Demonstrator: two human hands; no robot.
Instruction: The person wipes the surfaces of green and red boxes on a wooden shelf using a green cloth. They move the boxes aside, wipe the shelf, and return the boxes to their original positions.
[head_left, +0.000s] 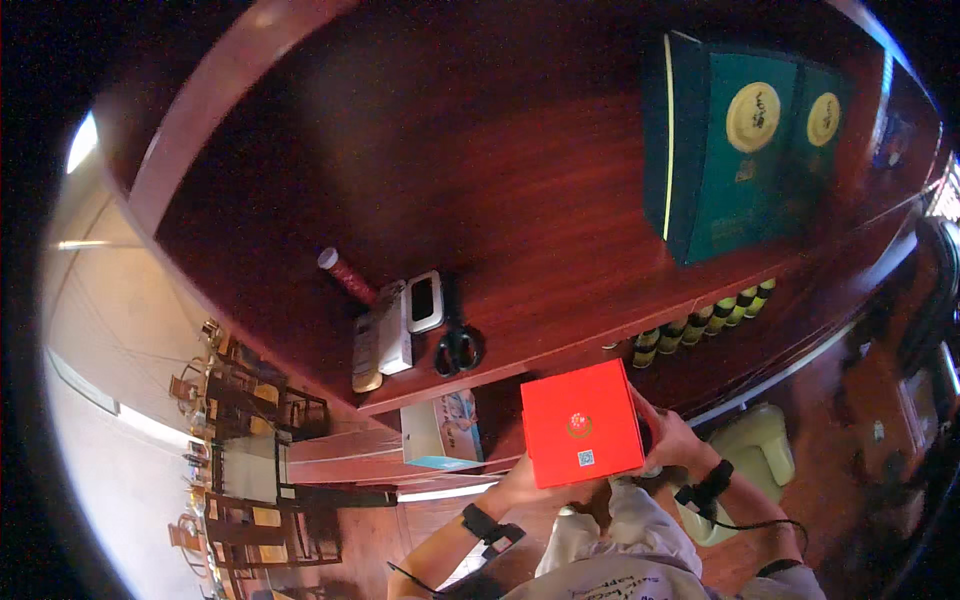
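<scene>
A bright red cardboard box (581, 424) with a small round emblem and a printed code is held in front of my body, near the front edge of a shelf. My right hand (670, 441) grips its right side. Around its lower left corner is my left hand (531, 486), its fingers mostly hidden by the box. Both wrists carry black straps with small devices. On the shelf beyond the box lie black-handled scissors (457, 351), a white case with a dark window (424, 301), a slim white box (396, 346) and a red tube with a pale cap (346, 276).
The dark red wooden shelf (480, 225) bears green packaging (750, 202) with gold round labels at the right. Below it stand several small jars (697, 328) and a light printed box (442, 431). A pale green chair (757, 454) is at right; wooden tables and chairs (247, 457) stand left.
</scene>
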